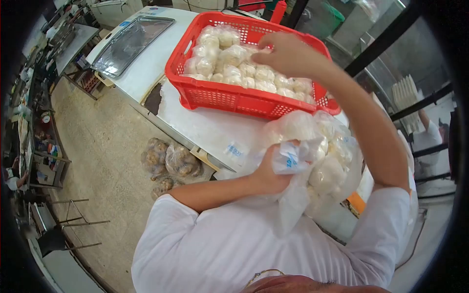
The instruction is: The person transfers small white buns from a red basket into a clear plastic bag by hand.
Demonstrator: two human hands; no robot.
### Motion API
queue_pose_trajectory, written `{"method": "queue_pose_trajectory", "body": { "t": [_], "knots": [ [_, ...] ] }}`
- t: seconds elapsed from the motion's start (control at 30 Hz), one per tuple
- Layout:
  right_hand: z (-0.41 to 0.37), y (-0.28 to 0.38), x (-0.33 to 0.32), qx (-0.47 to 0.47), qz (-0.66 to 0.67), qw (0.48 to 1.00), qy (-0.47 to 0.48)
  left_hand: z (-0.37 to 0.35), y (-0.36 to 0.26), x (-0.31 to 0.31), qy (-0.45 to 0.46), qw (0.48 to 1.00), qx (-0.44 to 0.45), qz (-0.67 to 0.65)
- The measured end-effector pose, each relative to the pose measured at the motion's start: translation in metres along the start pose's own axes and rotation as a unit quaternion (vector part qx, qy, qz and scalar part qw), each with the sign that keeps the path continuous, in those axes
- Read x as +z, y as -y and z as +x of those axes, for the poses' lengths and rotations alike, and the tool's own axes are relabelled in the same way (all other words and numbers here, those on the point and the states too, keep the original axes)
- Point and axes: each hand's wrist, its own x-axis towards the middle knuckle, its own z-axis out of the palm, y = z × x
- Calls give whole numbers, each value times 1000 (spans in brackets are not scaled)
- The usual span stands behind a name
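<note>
My left hand is closed round the gathered neck of a large clear plastic bag full of pale round dough balls, held against my chest. Over the red perforated crate my right hand reaches in from the right, fingers apart and slightly curled, with nothing visible in it. Beneath and beside it lie several clear bags of white dough balls, filling most of the crate. The crate rests on a white chest-like surface.
A metal tray lies at the back left of the white surface. Plastic bags of brownish round items sit on the floor. A red bottle stands behind the crate. Dark metal bars run along the right. Another person is at the far right.
</note>
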Motion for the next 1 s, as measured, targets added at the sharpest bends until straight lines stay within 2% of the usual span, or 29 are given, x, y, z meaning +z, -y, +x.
{"method": "queue_pose_trajectory", "body": {
  "t": [0.03,0.13,0.17,0.23,0.3,0.33,0.4,0.47,0.53,0.6,0.63,0.67,0.73,0.77,0.83,0.87,0.93,1.0],
  "knots": [
    [27,1,22,-6,-2,1000,10,-1,-5,1,-13,996,-56,-68],
    [88,-1,86,23,8,995,93,-3,-9,-4,4,996,5,-88],
    [112,-9,107,46,13,982,183,-1,-11,-9,0,996,8,-89],
    [143,-41,157,-49,-59,991,113,-2,-18,-18,32,997,28,58],
    [143,-30,133,-34,-48,988,141,3,-26,-18,23,999,30,39],
    [135,-23,114,-19,-35,985,165,2,-27,-17,18,999,30,21],
    [111,-22,60,-39,29,995,82,-4,-27,-15,7,1000,15,-14],
    [56,-21,-10,-100,114,988,44,-10,-26,-14,-22,996,-15,-83],
    [-2,-40,-51,20,340,940,24,-16,-25,-13,-46,985,-62,-151],
    [-83,-29,-94,-61,348,935,-30,-21,-24,-10,-77,971,-101,-201],
    [-110,-39,-93,-55,349,934,-41,-22,-24,-9,-97,964,-116,-220],
    [-134,-52,-86,-79,343,936,-13,-18,-32,-4,-87,964,-122,-217],
    [-168,-65,-57,-99,297,949,29,-7,-55,6,-138,986,-35,-86],
    [-181,-71,-37,-95,256,961,44,-4,-55,6,-131,987,-35,-82],
    [-197,-77,13,0,102,995,11,-1,-54,3,-122,975,-50,-178],
    [-203,-83,34,2,107,994,5,1,-56,4,-152,973,-72,-157],
    [-212,-89,58,-44,83,990,-102,6,-58,7,-138,977,-58,-151],
    [-218,-67,69,-66,91,989,-95,9,-59,7,-132,980,-45,-145]
  ]
}}
